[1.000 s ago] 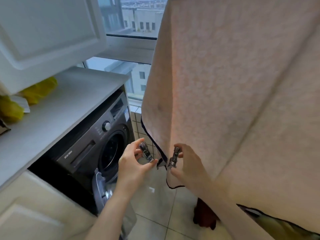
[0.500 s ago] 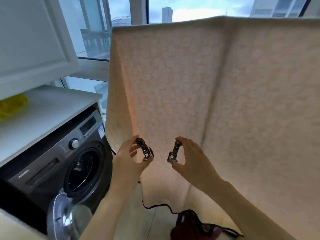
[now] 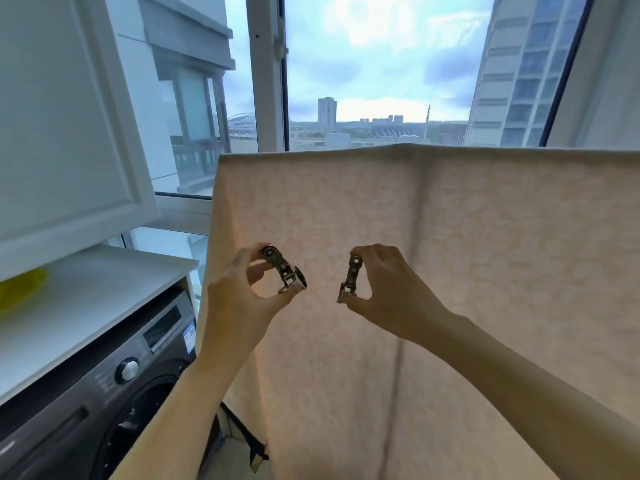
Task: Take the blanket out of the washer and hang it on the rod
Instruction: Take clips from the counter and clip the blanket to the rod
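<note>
The left grip is a bare hand, uncovered from fingertips to wrist, with slim fingers and a thumb whose nail is too blurred to judge. The right grip is likewise a bare hand, its knuckles showing as a soft ridge along the back. Behind each wrist runs a bare forearm. The left forearm is slender and smooth down to the bottom edge of the view. The right forearm is equally uncovered (it looks broader towards the lower right corner). Both arms are in soft shade, and the fine detail of their surface is hard to make out.
</note>
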Demonstrator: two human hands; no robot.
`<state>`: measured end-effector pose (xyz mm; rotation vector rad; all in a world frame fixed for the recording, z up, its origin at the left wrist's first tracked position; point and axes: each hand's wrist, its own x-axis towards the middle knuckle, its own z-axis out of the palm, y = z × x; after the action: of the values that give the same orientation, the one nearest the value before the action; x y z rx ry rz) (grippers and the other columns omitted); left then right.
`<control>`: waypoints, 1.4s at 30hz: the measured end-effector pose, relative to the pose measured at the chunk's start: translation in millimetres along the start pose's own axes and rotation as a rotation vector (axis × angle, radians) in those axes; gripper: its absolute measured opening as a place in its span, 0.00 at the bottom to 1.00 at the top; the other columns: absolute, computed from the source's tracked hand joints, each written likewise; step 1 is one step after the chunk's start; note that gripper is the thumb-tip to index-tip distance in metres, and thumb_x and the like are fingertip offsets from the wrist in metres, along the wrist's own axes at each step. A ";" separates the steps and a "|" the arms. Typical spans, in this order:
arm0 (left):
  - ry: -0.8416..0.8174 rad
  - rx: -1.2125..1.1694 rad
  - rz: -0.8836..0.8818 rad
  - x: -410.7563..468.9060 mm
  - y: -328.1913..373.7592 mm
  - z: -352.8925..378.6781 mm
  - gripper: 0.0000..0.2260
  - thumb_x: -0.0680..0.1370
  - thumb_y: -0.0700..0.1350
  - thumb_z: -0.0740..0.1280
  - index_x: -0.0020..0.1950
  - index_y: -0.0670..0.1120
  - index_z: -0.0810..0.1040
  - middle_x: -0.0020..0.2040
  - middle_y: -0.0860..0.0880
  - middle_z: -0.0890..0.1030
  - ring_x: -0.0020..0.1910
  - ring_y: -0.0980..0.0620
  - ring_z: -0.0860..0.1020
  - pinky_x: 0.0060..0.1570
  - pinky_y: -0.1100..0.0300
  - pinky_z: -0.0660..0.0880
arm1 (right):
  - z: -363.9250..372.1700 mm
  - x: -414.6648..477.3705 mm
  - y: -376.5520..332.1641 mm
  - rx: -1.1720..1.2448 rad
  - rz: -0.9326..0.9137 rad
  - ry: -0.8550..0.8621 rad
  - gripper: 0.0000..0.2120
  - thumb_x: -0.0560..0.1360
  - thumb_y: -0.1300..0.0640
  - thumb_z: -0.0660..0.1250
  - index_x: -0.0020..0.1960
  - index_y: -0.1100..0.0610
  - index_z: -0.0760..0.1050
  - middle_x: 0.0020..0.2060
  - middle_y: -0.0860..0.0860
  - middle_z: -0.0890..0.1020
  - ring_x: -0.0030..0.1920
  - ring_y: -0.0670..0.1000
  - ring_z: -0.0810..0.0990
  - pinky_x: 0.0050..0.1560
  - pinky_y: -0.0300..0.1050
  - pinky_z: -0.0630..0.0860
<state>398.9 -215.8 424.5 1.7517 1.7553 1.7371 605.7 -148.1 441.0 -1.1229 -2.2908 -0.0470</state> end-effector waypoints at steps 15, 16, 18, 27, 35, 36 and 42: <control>0.043 -0.167 0.222 117.8 37.7 -3.6 0.32 0.61 0.60 0.75 0.62 0.54 0.73 0.58 0.54 0.79 0.54 0.58 0.80 0.50 0.71 0.74 | -66.7 130.6 22.0 -0.389 -0.091 0.002 0.26 0.67 0.37 0.71 0.55 0.55 0.74 0.73 0.54 0.60 0.73 0.58 0.49 0.70 0.58 0.51; 0.050 -0.173 0.235 122.3 38.7 -3.3 0.32 0.60 0.61 0.75 0.62 0.54 0.73 0.59 0.53 0.79 0.54 0.58 0.80 0.51 0.70 0.75 | -68.9 135.4 22.5 -0.396 -0.086 -0.001 0.26 0.67 0.37 0.70 0.55 0.55 0.75 0.71 0.54 0.64 0.72 0.58 0.54 0.67 0.56 0.54; 0.054 -0.178 0.254 129.7 40.8 -2.5 0.32 0.59 0.63 0.75 0.61 0.56 0.73 0.60 0.50 0.78 0.54 0.58 0.80 0.52 0.70 0.75 | -71.3 143.1 22.9 -0.392 -0.074 0.017 0.26 0.67 0.34 0.68 0.54 0.54 0.75 0.66 0.52 0.70 0.65 0.55 0.63 0.61 0.52 0.56; 0.098 -0.157 0.333 150.1 45.3 -1.4 0.26 0.62 0.54 0.78 0.57 0.54 0.76 0.55 0.58 0.81 0.53 0.58 0.81 0.55 0.64 0.76 | -68.4 139.4 29.2 -0.494 -0.115 -0.024 0.27 0.66 0.34 0.69 0.52 0.54 0.75 0.70 0.50 0.60 0.68 0.53 0.58 0.66 0.53 0.51; -0.012 -0.104 0.384 189.8 52.8 -2.1 0.22 0.63 0.43 0.80 0.54 0.50 0.78 0.52 0.56 0.82 0.51 0.56 0.82 0.50 0.71 0.76 | -64.7 136.6 32.8 -0.507 -0.138 -0.013 0.24 0.64 0.34 0.69 0.49 0.52 0.77 0.70 0.49 0.58 0.69 0.54 0.56 0.69 0.54 0.48; -0.026 -0.091 0.382 195.5 54.4 -2.6 0.23 0.62 0.43 0.80 0.55 0.50 0.78 0.53 0.55 0.82 0.51 0.56 0.82 0.51 0.68 0.77 | -64.9 137.0 33.2 -0.511 -0.137 -0.014 0.24 0.64 0.34 0.69 0.48 0.52 0.77 0.71 0.50 0.58 0.69 0.54 0.55 0.69 0.55 0.48; -0.179 -0.025 0.357 230.0 68.4 -7.8 0.23 0.62 0.43 0.80 0.55 0.48 0.79 0.51 0.52 0.82 0.42 0.63 0.82 0.41 0.74 0.76 | -63.9 139.5 36.7 -0.514 -0.137 0.001 0.24 0.64 0.34 0.69 0.48 0.52 0.76 0.70 0.50 0.58 0.69 0.54 0.55 0.68 0.54 0.47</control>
<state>359.4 -73.8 614.0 2.2404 1.4108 1.6426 597.1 -42.5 558.0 -1.1976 -2.4191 -0.7234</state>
